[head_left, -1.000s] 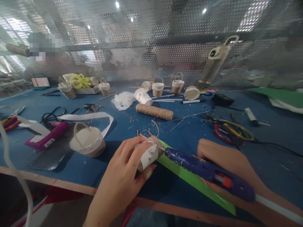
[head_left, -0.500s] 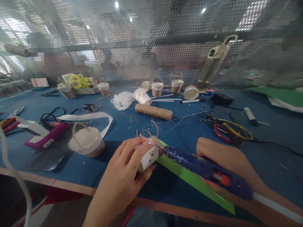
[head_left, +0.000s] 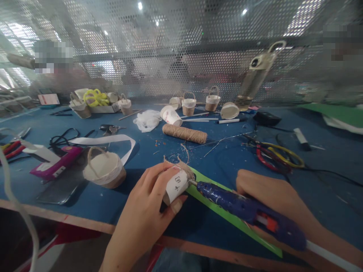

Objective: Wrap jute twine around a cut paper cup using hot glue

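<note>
My left hand (head_left: 150, 204) is wrapped around a small white paper cup (head_left: 176, 187) that lies on its side, printed with dark characters. Brown twine (head_left: 185, 168) circles the cup's far end, with loose strands sticking out. In my right hand (head_left: 269, 196) is a dark blue glue gun (head_left: 238, 206), a white glue stick coming out of its back. Its metal nozzle touches or nearly touches the twine-wrapped end of the cup. Beneath both lies a bright green strip (head_left: 215, 204). A roll of twine (head_left: 184, 133) rests just beyond the cup.
A small basket with a handle (head_left: 104, 170) stands left of my hand, beside a purple packet (head_left: 56, 162) and a phone (head_left: 61, 190). Red-and-yellow-handled scissors (head_left: 279, 156) lie at right. Several finished-looking baskets and a tilted bottle (head_left: 253, 79) line the perforated screen (head_left: 170, 45).
The glue gun's nozzle has shifted slightly down and left along the cup's end. My left hand has turned the cup a little, so its printed characters sit differently.
</note>
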Action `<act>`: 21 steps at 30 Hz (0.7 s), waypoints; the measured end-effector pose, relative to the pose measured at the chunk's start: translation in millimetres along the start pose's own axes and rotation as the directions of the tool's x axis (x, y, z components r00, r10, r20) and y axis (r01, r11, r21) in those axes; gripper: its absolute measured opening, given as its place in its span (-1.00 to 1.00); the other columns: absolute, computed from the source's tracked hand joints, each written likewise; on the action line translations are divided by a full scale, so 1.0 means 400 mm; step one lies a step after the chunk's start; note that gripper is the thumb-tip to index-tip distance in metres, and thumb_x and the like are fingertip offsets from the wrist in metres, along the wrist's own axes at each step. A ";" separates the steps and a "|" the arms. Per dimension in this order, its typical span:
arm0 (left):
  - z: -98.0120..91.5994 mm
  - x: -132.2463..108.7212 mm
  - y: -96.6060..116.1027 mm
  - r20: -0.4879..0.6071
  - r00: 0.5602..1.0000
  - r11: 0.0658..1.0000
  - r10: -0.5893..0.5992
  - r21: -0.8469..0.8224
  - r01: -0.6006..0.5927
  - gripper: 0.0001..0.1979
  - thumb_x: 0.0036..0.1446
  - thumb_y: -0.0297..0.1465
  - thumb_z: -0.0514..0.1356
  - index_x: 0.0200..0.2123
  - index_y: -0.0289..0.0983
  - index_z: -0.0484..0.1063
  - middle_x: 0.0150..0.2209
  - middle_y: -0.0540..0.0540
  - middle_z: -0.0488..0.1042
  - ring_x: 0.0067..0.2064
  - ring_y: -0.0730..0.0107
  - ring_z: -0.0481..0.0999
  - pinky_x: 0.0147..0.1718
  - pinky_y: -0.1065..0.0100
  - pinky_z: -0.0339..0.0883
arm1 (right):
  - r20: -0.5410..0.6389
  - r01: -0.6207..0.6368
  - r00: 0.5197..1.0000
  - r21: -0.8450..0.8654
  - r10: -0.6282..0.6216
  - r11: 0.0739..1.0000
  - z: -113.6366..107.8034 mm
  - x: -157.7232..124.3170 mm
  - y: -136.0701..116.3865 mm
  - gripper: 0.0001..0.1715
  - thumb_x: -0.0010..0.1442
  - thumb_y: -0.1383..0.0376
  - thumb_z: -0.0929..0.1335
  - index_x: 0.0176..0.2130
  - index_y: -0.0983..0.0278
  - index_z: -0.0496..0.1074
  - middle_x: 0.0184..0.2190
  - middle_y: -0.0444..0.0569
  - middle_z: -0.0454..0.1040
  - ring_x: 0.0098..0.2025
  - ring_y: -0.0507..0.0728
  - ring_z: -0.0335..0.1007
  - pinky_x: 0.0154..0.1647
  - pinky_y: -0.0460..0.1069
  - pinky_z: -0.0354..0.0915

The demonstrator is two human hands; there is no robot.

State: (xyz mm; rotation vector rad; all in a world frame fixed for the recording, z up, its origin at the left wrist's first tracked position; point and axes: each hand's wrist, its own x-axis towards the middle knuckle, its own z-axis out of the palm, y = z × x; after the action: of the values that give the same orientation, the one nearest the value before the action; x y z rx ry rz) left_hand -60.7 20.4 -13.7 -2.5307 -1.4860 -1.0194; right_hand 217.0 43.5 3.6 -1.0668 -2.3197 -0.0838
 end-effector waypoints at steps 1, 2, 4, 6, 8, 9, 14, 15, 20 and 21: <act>0.000 0.000 0.000 0.002 1.000 1.000 -0.002 -0.001 0.002 -0.56 0.40 -0.33 0.20 0.28 -0.12 0.23 0.24 -0.22 0.38 0.24 0.08 0.45 0.20 0.05 0.45 | 0.004 0.000 1.000 -0.009 0.000 1.000 -0.002 0.000 -0.004 -0.74 0.26 0.37 0.21 -0.41 0.13 0.03 -0.52 -0.25 0.16 -0.57 0.03 0.05 -0.50 -0.01 -0.06; 0.000 0.000 0.000 0.003 1.000 1.000 -0.003 -0.004 0.003 -0.56 0.40 -0.33 0.21 0.28 -0.13 0.23 0.24 -0.22 0.38 0.24 0.08 0.45 0.20 0.05 0.45 | 0.006 0.002 1.000 -0.020 -0.002 1.000 -0.003 0.000 -0.007 -0.74 0.26 0.38 0.20 -0.41 0.12 0.02 -0.52 -0.25 0.15 -0.58 0.03 0.05 -0.50 -0.02 -0.07; 0.001 0.000 0.001 0.000 1.000 1.000 -0.004 -0.010 0.004 -0.56 0.40 -0.33 0.21 0.28 -0.13 0.23 0.25 -0.22 0.38 0.25 0.09 0.45 0.21 0.05 0.44 | 0.005 0.017 1.000 -0.041 -0.017 0.999 -0.002 0.000 -0.008 -0.74 0.28 0.37 0.19 -0.40 0.12 0.01 -0.52 -0.26 0.13 -0.59 0.03 0.05 -0.52 -0.02 -0.07; 0.001 0.000 0.001 0.001 1.000 1.000 -0.007 -0.014 0.007 -0.56 0.40 -0.34 0.21 0.28 -0.13 0.23 0.25 -0.22 0.38 0.25 0.10 0.44 0.21 0.06 0.44 | -0.003 0.043 0.999 -0.058 -0.043 0.997 0.002 -0.001 0.000 -0.74 0.28 0.36 0.19 -0.40 0.11 0.01 -0.52 -0.26 0.13 -0.60 0.02 0.06 -0.53 -0.04 -0.06; 0.001 0.000 0.001 0.003 1.000 1.000 -0.013 -0.016 0.013 -0.56 0.39 -0.33 0.22 0.28 -0.13 0.23 0.25 -0.22 0.37 0.25 0.10 0.44 0.22 0.05 0.44 | -0.014 0.075 0.997 -0.075 -0.077 0.994 0.007 -0.002 0.011 -0.75 0.27 0.37 0.20 -0.40 0.11 0.02 -0.53 -0.27 0.14 -0.61 0.02 0.06 -0.55 -0.04 -0.06; 0.001 0.000 0.001 0.006 1.000 1.000 -0.014 -0.015 0.014 -0.55 0.39 -0.33 0.22 0.28 -0.13 0.23 0.25 -0.23 0.37 0.26 0.09 0.44 0.22 0.04 0.44 | -0.017 0.091 0.996 -0.082 -0.093 0.993 0.009 -0.003 0.017 -0.74 0.26 0.37 0.21 -0.40 0.11 0.02 -0.53 -0.27 0.14 -0.61 0.02 0.07 -0.56 -0.05 -0.07; 0.001 0.000 0.000 0.008 1.000 1.000 -0.023 -0.017 0.023 -0.56 0.40 -0.30 0.21 0.27 -0.11 0.22 0.24 -0.21 0.38 0.25 0.08 0.45 0.20 0.04 0.46 | -0.022 0.129 0.991 -0.118 -0.133 0.985 0.019 -0.007 0.032 -0.72 0.24 0.40 0.22 -0.39 0.10 0.00 -0.52 -0.28 0.17 -0.60 0.02 0.14 -0.57 -0.04 -0.07; 0.001 0.000 0.000 0.006 0.999 0.999 -0.032 -0.020 0.032 -0.57 0.40 -0.30 0.21 0.26 -0.11 0.23 0.24 -0.21 0.39 0.25 0.08 0.45 0.19 0.05 0.46 | -0.020 0.131 0.991 -0.125 -0.134 0.983 0.020 -0.009 0.031 -0.72 0.23 0.40 0.22 -0.39 0.10 0.00 -0.52 -0.28 0.16 -0.60 0.02 0.14 -0.56 -0.04 -0.07; 0.004 -0.001 -0.002 0.016 0.996 0.996 -0.085 -0.033 0.085 -0.58 0.39 -0.31 0.20 0.26 -0.12 0.22 0.25 -0.19 0.38 0.25 0.10 0.45 0.20 0.06 0.45 | 0.000 0.136 0.990 -0.145 -0.138 0.980 0.024 -0.016 0.025 -0.72 0.31 0.40 0.20 -0.39 0.11 0.03 -0.52 -0.28 0.13 -0.57 0.03 0.20 -0.54 -0.02 -0.05; 0.004 -0.001 -0.002 0.017 0.996 0.996 -0.085 -0.031 0.086 -0.58 0.39 -0.31 0.20 0.26 -0.12 0.22 0.25 -0.19 0.38 0.25 0.11 0.45 0.21 0.06 0.44 | -0.001 0.137 0.990 -0.148 -0.139 0.979 0.024 -0.018 0.025 -0.72 0.32 0.40 0.19 -0.39 0.11 0.03 -0.52 -0.28 0.13 -0.57 0.03 0.20 -0.53 -0.02 -0.04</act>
State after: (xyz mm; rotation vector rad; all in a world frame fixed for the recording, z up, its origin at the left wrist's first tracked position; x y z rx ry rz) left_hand -60.6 21.1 -15.5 -2.5223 -1.6085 -1.0441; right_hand 223.1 48.2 -9.7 -0.9712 -2.4054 -0.3188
